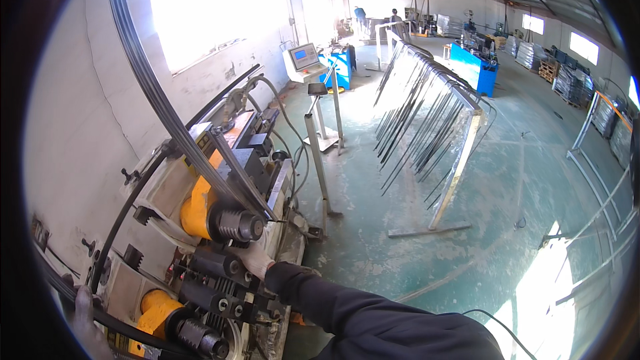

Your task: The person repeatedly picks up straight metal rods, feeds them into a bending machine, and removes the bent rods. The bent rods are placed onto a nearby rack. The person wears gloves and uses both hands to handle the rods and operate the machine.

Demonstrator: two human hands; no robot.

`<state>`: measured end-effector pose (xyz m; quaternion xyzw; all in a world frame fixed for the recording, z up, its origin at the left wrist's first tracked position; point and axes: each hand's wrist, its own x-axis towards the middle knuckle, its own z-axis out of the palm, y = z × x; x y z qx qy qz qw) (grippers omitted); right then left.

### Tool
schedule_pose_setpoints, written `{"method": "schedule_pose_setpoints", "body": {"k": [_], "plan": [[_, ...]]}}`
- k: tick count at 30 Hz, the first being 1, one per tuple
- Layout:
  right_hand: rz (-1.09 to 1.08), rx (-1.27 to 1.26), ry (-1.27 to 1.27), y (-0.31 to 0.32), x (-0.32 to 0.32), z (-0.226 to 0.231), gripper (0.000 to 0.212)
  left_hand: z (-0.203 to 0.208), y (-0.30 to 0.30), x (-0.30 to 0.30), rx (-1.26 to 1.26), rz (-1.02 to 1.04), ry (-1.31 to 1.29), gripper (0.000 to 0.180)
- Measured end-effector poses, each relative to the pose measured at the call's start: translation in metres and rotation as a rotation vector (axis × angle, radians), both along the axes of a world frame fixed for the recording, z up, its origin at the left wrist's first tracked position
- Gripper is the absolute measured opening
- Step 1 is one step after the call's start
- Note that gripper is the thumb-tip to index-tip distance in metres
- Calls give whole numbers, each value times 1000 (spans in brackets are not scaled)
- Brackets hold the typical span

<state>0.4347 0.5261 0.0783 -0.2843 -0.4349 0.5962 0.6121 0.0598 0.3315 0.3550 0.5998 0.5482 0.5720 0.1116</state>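
Observation:
A bending machine [200, 180] with yellow arms and black ridged cylinders stands on my left, close to the wall. My right hand [253, 260], in a light glove, reaches in below the upper ridged cylinder [240, 225] and lies by a smooth black cylinder [223, 263]. Its fingers are partly hidden by the machine parts and blurred. At the lower left edge, my left hand [87, 323], also gloved, is around a long black rod [127, 325]; that hand is dim and partly cut off. Another black rod [127, 213] curves along the machine's wall side.
A bundle of long dark bars [150, 87] slants above the machine. A control box [303, 57] on a stand is beyond it. Many black rods hang on a rack [460, 153] to the right. Blue machines [473, 70] and two people stand farther off.

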Motion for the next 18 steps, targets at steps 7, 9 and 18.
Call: {"method": "schedule_pose_setpoints", "body": {"k": [7,9,18], "plan": [[10,-110,-140,1,1,-2,45,14,-24,83,16,424,177,42],[24,-103,-133,1,1,-4,45,17,-19,93,44,375,86,43],[-11,-98,-138,7,-5,-14,44,-2,-2,22,-19,344,-60,55]]}}
